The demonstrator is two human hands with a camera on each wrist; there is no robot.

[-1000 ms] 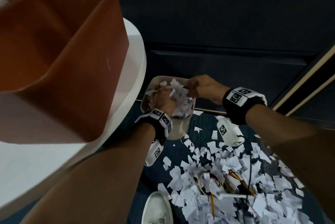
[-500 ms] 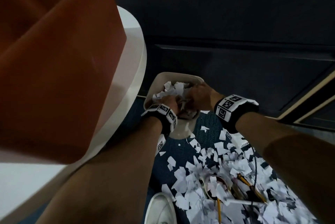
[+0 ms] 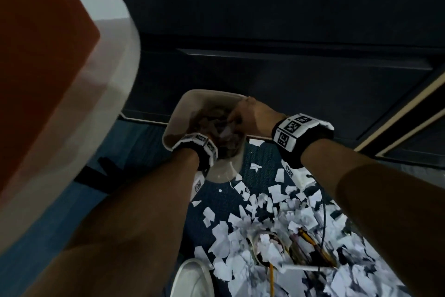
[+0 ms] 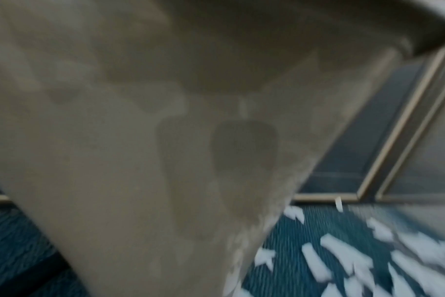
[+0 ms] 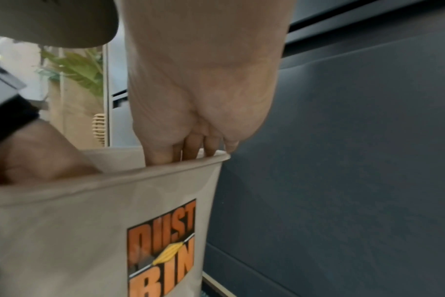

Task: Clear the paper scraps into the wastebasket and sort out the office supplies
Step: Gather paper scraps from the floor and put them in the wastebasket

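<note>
Both hands were down inside the wastebasket (image 3: 179, 113): right hand (image 3: 250, 116) with fingers dipping past the rim, grip unclear; left hand (image 3: 212, 136) mostly hidden, state not readable. We judged a scrap drop under way. Most paper scraps (image 3: 284, 231) lay on the floor beside the wastebasket; next, another scoop.

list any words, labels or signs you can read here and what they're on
"DUST BIN": orange and black label on the side of the beige wastebasket, read in the right wrist view.
Square black-and-white marker patterns on the wristbands: codes, not words.
Nothing readable on the paper scraps or anywhere else; the left wrist view is too blurred to tell.
</note>
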